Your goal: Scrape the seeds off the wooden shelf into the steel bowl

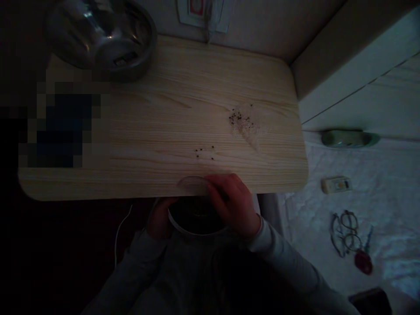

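At the table's front edge my right hand (233, 203) has its fingers closed on the side of a thin, clear, round-edged piece (192, 184), perhaps a plastic lid. Just below it, against my lap, is a dark round container (197, 221) with a pale rim; its contents are too dark to make out. My left hand (159, 218) grips the container's left side, its fingers partly hidden by the table edge. Several small dark bead-like bits (201, 149) lie on the wood ahead. Farther right, more such bits are in or on a crumpled clear plastic bag (247, 131).
A big steel bowl (127, 65) stands at the table's (183, 87) back left. A blurred-out patch covers the left end. To the right, a white quilted bed holds a green bottle-like object (348, 138), a small box (336, 184), and looped cords (349, 229).
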`<action>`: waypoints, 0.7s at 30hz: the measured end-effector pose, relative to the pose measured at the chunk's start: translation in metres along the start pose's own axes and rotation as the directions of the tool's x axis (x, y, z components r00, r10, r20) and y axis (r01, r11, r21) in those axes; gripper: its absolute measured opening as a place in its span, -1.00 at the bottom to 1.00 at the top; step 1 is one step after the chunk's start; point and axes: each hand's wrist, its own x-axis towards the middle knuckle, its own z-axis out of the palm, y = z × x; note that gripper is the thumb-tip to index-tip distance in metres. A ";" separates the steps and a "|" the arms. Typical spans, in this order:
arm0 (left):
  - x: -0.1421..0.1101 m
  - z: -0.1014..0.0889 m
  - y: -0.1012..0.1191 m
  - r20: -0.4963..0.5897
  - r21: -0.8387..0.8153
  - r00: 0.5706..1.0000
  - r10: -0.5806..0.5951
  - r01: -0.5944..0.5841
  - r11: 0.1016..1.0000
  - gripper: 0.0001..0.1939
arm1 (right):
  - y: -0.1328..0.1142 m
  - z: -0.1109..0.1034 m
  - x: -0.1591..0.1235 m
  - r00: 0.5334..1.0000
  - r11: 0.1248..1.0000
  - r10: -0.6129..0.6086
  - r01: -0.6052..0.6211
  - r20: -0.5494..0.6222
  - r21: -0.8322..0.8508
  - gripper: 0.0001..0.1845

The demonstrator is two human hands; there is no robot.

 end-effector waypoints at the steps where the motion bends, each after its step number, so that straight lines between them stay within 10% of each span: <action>1: -0.001 0.000 0.001 -0.012 0.009 1.000 -0.007 0.007 1.000 -0.92 | 0.000 0.004 0.002 1.000 1.000 0.006 -0.007 -0.016 -0.026 -0.79; 21: -0.003 0.004 0.003 0.010 0.035 1.000 -0.002 0.002 0.999 -0.83 | 0.020 -0.018 -0.012 0.959 0.967 0.223 -0.240 -0.173 -0.085 -0.89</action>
